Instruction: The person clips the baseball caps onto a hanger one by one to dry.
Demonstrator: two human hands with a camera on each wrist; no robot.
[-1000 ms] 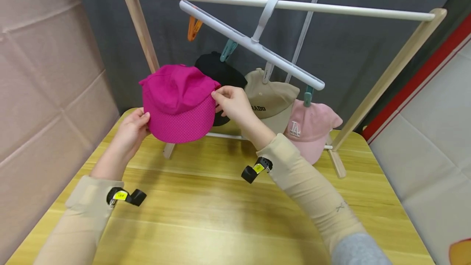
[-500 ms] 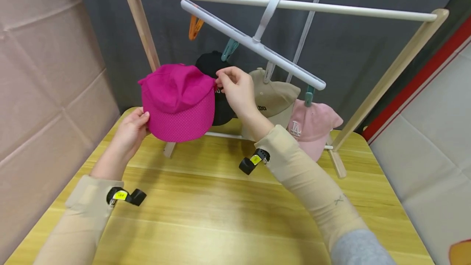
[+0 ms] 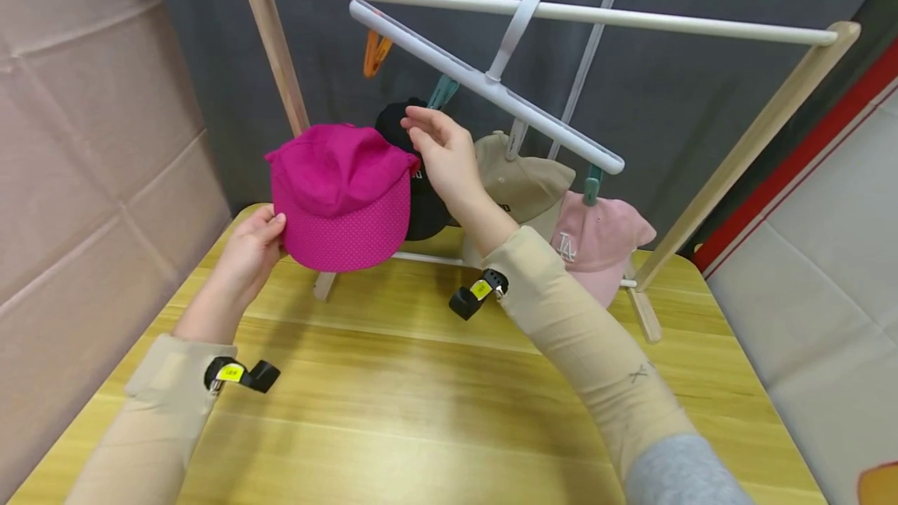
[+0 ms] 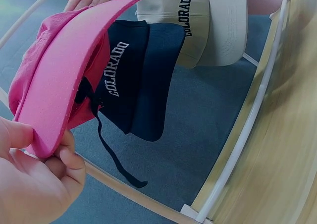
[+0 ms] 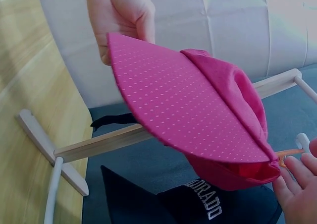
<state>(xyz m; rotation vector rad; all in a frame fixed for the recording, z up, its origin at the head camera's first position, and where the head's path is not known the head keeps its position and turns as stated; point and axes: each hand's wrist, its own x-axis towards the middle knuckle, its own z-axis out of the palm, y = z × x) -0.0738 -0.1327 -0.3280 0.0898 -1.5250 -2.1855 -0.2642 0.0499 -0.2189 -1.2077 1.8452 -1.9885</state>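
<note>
My left hand (image 3: 249, 252) pinches the brim edge of a bright magenta cap (image 3: 340, 193), thumb on top and fingers curled beneath, as the left wrist view shows. White dots cover its brim. Beside the cap's right side is my right hand (image 3: 449, 162), fingers fairly straight and gripping nothing. In the right wrist view its fingertips (image 5: 299, 172) lie close to the cap's edge; contact is unclear. Behind hangs a black cap (image 4: 124, 80) lettered COLORADO, partly hidden. An orange clip (image 3: 376, 53) dangles from the tilted white hanger (image 3: 435, 58) above the magenta cap.
The hanger hooks over the white bar (image 3: 666, 22) of a wooden rack (image 3: 751, 154). A beige cap (image 3: 540, 178) and a light pink LA cap (image 3: 603, 232) hang to the right, from a white clip and a teal clip (image 3: 592, 185). The rack stands on a yellow wooden table (image 3: 393, 380).
My right hand has let go of the magenta cap's edge, moved slightly up and straightened its fingers. The left hand keeps its pinch, and the cap stays nearly in place.
</note>
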